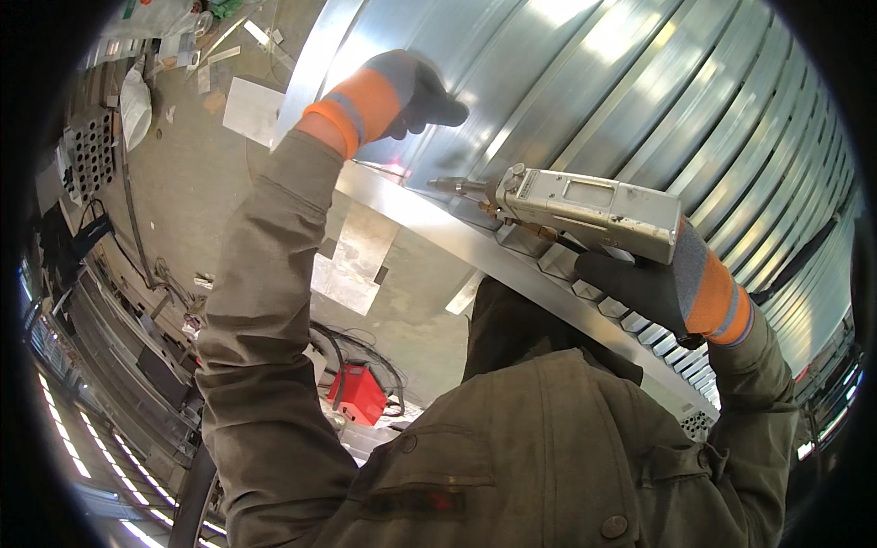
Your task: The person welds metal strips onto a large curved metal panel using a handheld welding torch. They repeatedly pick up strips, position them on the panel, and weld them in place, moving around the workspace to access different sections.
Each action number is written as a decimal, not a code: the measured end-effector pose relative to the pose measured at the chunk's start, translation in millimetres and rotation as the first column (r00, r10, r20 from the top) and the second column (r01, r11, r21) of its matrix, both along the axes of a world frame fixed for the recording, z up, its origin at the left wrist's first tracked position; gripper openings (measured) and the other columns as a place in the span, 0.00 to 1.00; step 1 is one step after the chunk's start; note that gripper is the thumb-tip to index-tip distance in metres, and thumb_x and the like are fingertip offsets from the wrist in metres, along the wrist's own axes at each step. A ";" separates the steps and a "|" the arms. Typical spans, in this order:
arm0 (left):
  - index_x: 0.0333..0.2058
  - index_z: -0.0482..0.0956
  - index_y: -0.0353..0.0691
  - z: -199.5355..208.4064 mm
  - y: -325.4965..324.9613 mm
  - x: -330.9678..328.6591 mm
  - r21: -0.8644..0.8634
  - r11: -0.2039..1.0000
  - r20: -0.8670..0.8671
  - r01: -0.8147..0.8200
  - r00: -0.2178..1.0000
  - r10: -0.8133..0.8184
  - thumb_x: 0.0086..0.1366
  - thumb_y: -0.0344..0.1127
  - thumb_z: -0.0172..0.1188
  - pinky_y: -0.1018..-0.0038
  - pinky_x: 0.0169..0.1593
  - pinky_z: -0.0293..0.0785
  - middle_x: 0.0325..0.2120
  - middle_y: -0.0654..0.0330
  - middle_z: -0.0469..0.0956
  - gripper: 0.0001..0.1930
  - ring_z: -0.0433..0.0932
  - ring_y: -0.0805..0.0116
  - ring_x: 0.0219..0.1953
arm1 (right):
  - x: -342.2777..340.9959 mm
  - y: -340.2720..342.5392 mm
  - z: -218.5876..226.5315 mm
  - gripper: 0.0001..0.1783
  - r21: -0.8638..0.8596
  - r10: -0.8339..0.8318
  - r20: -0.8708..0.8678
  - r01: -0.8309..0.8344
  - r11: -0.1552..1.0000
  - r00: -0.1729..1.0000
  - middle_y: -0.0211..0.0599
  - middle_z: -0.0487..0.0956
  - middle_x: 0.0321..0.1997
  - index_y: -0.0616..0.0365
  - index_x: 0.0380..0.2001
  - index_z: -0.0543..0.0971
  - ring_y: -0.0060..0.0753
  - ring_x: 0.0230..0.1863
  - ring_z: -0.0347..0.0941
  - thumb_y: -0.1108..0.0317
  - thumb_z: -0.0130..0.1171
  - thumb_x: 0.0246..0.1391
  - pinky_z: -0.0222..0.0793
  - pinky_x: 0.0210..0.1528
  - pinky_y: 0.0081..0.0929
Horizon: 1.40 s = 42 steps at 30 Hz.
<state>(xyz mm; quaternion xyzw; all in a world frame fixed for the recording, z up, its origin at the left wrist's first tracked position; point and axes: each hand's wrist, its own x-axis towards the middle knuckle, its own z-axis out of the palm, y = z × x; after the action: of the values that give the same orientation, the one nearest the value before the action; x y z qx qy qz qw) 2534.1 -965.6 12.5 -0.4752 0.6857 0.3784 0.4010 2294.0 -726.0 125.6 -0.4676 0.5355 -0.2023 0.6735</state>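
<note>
My right hand [644, 290], in a grey and orange glove, grips a silver handheld laser welding gun [585, 205] from below. The gun's nozzle [457, 185] points left, toward the corner of a large panel of shiny metal slats [557, 100]. A red light spot [396, 170] glows just left of the nozzle, beside the flat metal edge bar [429, 222]. My left hand [406, 96], gloved alike, is over the panel beyond that spot. Its fingers are curled together; what they hold, if anything, is hidden.
Below the panel, a red box [357, 395] with dark cables stands on the concrete floor [196, 192]. Flat metal offcuts [358, 260] lie near the panel's edge. A perforated dark block [89, 155] and a white bag [136, 105] are at the left.
</note>
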 end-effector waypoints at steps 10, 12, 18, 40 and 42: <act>0.37 0.88 0.45 -19.0 5.9 5.7 0.041 0.985 -0.052 -0.166 0.984 0.168 0.59 0.60 0.79 0.67 0.25 0.77 0.27 0.64 0.82 0.24 0.78 0.70 0.23 | 3.1 -14.8 -6.4 0.27 0.155 0.089 -0.094 -0.074 0.985 0.992 0.43 0.88 0.55 0.62 0.65 0.80 0.30 0.54 0.84 0.71 0.71 0.64 0.81 0.58 0.33; 0.37 0.88 0.43 -19.8 8.1 8.2 0.032 0.977 -0.067 -0.209 0.975 0.210 0.59 0.59 0.80 0.67 0.26 0.78 0.27 0.63 0.82 0.24 0.78 0.70 0.23 | 3.4 -15.0 -10.2 0.27 0.174 0.081 -0.083 -0.066 0.983 0.993 0.43 0.88 0.55 0.62 0.65 0.80 0.30 0.54 0.84 0.70 0.71 0.64 0.81 0.58 0.33; 0.35 0.87 0.39 -10.7 11.9 17.5 0.120 0.936 -0.237 -0.332 0.906 0.351 0.60 0.51 0.81 0.70 0.25 0.77 0.24 0.62 0.82 0.20 0.78 0.72 0.22 | 8.6 -13.1 -22.3 0.27 -0.057 0.016 -0.076 -0.020 0.998 0.997 0.52 0.89 0.47 0.63 0.62 0.81 0.40 0.42 0.90 0.58 0.70 0.67 0.87 0.47 0.35; 0.30 0.83 0.42 -10.9 12.4 11.9 0.109 0.971 -0.186 -0.214 0.955 0.231 0.67 0.56 0.74 0.73 0.20 0.73 0.20 0.64 0.79 0.22 0.78 0.75 0.18 | 9.8 -26.3 -19.6 0.24 0.106 0.066 -0.066 -0.059 0.993 0.996 0.45 0.89 0.50 0.64 0.63 0.81 0.30 0.46 0.86 0.70 0.70 0.65 0.85 0.50 0.31; 0.30 0.83 0.43 -11.0 12.1 12.1 0.110 0.969 -0.172 -0.223 0.956 0.240 0.67 0.56 0.74 0.73 0.20 0.73 0.20 0.64 0.79 0.22 0.77 0.75 0.18 | 9.9 -27.3 -21.7 0.24 0.089 0.101 -0.067 -0.095 0.991 0.993 0.45 0.89 0.50 0.64 0.62 0.81 0.30 0.45 0.86 0.70 0.70 0.65 0.85 0.49 0.30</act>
<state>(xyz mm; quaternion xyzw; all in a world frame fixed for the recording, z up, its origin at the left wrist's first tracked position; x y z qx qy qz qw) 2546.1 -953.5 1.5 -0.4968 0.6417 0.4954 0.3099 2304.0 -753.3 103.9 -0.4710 0.5438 -0.1288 0.6825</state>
